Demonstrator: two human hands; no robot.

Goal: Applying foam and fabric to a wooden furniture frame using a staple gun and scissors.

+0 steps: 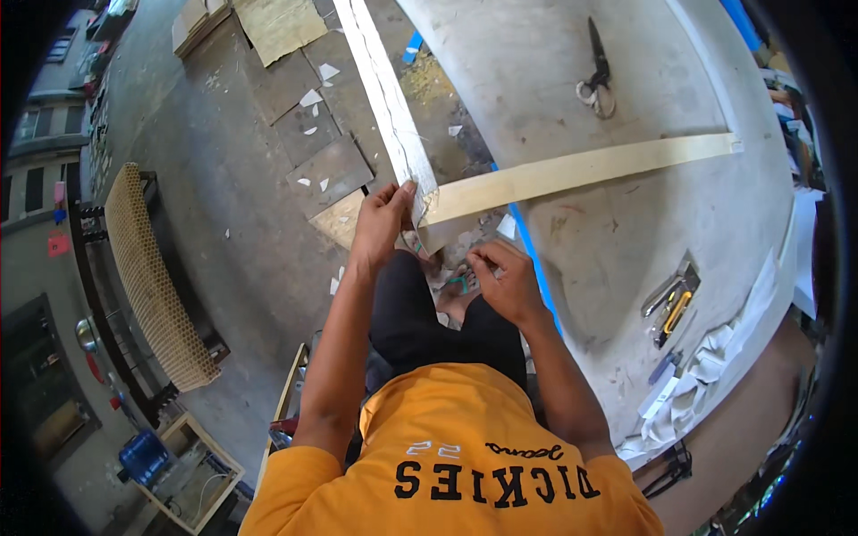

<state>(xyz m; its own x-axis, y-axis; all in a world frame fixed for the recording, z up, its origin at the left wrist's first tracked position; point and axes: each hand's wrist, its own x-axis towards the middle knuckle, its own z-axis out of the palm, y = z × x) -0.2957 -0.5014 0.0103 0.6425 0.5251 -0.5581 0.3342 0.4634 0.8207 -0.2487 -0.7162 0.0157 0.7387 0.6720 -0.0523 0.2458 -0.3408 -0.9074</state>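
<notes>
My left hand [382, 221] grips the near end of a long white, cracked strip [380, 80] at the corner where it meets a pale wooden slat [572, 175]. The white strip runs away from me; the slat runs to the right across the light worktop [626, 214]. The corner where they join looks rough and frayed. My right hand [502, 277] is below and right of that corner, its fingers curled together near the worktop's blue edge [527, 246]. Whatever it holds, if anything, I cannot make out.
Black scissors [597, 67] lie on the worktop, with a utility knife and stapler [670, 299] lower right and crumpled white material [697, 384]. The floor [241, 179] holds boards and white scraps. A woven panel [152, 272] stands left, above a wooden crate [201, 464] at lower left.
</notes>
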